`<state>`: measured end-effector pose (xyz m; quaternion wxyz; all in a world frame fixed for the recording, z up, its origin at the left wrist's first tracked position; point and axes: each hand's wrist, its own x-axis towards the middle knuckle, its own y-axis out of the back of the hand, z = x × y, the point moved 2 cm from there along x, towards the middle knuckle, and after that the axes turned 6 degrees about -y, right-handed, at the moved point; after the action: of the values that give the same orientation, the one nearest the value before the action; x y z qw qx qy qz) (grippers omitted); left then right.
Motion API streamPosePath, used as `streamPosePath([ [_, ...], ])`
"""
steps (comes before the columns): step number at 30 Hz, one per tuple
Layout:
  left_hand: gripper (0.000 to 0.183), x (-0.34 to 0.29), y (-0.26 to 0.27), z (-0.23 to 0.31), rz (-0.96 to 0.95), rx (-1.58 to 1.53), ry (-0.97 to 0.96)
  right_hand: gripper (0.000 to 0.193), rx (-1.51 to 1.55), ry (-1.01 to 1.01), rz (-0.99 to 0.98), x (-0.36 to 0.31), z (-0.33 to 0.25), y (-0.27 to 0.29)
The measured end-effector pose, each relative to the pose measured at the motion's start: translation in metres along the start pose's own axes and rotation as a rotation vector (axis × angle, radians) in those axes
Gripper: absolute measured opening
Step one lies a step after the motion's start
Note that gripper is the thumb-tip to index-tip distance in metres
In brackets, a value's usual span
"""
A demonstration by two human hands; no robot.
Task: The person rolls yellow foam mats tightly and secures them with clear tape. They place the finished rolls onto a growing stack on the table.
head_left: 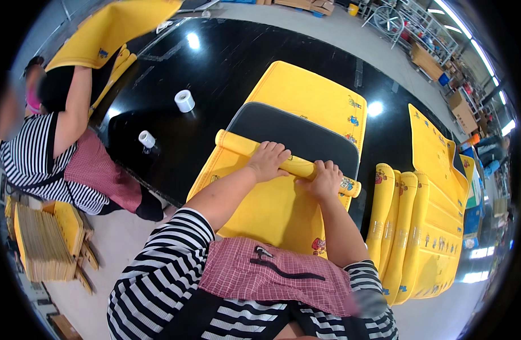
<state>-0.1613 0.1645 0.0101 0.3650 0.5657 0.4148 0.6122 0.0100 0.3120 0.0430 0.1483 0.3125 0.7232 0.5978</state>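
Note:
A yellow mat with small printed figures and a dark backing lies in front of me. Its far end is curled into a roll that runs crosswise. My left hand grips the roll near its middle, fingers bent over the top. Further right along the same roll, my right hand closes over it with the thumb toward my left hand. Beneath, another mat shows its dark backing, and a flat yellow mat reaches out beyond that.
Several rolled yellow mats rest at the right, beside a partly unfolded one. On the black table stand two rolls of clear tape. At left, a person in a striped shirt lifts a yellow mat near stacked cardboard.

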Motion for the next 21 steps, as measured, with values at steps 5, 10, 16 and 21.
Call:
streamPosePath([
  [5, 0.067, 0.027, 0.013, 0.000, -0.359, -0.032, 0.121, 0.064, -0.045, -0.001, -0.089, 0.014, 0.010, -0.001],
  [10, 0.058, 0.026, 0.011, 0.003, -0.341, -0.142, -0.014, 0.066, 0.001, 0.027, -0.077, 0.002, 0.018, 0.002],
  [16, 0.056, -0.063, 0.058, 0.076, -0.413, -0.245, -0.031, 0.068, 0.087, 0.003, -0.136, -0.124, -0.004, 0.022],
  [21, 0.058, -0.097, 0.076, 0.097, -0.340, -0.245, -0.067, 0.068, 0.138, 0.086, 0.009, -0.176, -0.008, 0.022],
])
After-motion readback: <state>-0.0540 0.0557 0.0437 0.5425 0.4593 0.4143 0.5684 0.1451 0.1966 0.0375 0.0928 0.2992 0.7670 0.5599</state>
